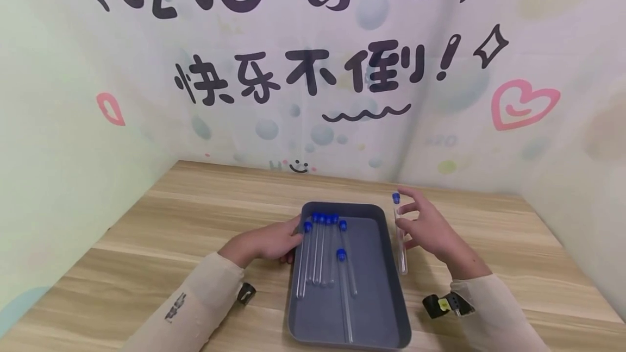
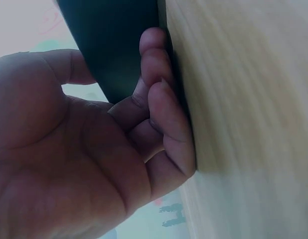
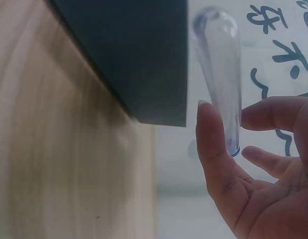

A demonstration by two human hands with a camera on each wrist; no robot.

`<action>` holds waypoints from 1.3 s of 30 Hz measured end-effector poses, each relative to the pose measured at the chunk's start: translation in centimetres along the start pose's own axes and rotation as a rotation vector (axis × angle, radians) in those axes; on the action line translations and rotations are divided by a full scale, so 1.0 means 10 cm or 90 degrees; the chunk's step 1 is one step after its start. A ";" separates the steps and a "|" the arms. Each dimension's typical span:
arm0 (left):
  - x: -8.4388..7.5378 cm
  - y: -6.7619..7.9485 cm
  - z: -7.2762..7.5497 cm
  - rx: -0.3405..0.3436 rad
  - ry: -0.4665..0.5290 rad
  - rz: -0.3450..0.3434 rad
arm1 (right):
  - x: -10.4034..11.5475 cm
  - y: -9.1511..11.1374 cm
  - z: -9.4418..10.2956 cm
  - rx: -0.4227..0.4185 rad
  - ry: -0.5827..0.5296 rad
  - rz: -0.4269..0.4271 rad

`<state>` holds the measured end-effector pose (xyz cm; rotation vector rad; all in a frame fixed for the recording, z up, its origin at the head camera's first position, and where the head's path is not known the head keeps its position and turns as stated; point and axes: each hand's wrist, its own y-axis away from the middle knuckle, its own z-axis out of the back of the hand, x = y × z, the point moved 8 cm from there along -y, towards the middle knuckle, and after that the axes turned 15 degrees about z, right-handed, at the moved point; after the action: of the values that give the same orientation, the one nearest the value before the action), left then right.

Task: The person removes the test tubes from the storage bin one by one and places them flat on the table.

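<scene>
My right hand point(image 1: 427, 230) pinches a clear test tube point(image 1: 401, 257) with a blue cap, held upright just past the right wall of a grey tray point(image 1: 374, 287). In the right wrist view the tube point(image 3: 225, 55) has its rounded end away from the palm, between thumb and fingers. My left hand point(image 1: 276, 240) grips the tray's left side, thumb at the rim. Seen in the left wrist view, its fingers point(image 2: 169, 124) curl against the outer wall, low by the tabletop. Inside the tray, several capped tubes point(image 1: 318, 257) lie side by side at the left; another tube point(image 1: 346, 303) lies nearer the front.
The tray stands on a wood-grain table point(image 1: 195, 200). Behind the table hangs a white printed cloth point(image 1: 244, 140) with black lettering. A pale wall point(image 1: 73, 151) borders the left side. Dark straps point(image 1: 435, 306) hang at both wrists.
</scene>
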<state>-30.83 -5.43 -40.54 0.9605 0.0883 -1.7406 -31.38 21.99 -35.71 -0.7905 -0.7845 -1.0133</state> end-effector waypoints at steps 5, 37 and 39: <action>-0.01 0.01 0.01 -0.001 -0.001 -0.002 | -0.09 0.00 -0.01 0.006 -0.006 -0.015; 0.04 0.00 -0.08 0.104 0.173 0.046 | -0.41 0.07 -0.15 0.079 0.083 -0.085; 0.04 0.00 -0.08 0.104 0.174 0.045 | -0.41 0.07 -0.15 0.083 0.098 -0.085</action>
<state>-30.43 -5.33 -41.36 1.3041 0.0879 -1.5619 -31.79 22.62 -40.09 -0.5473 -0.7701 -1.1155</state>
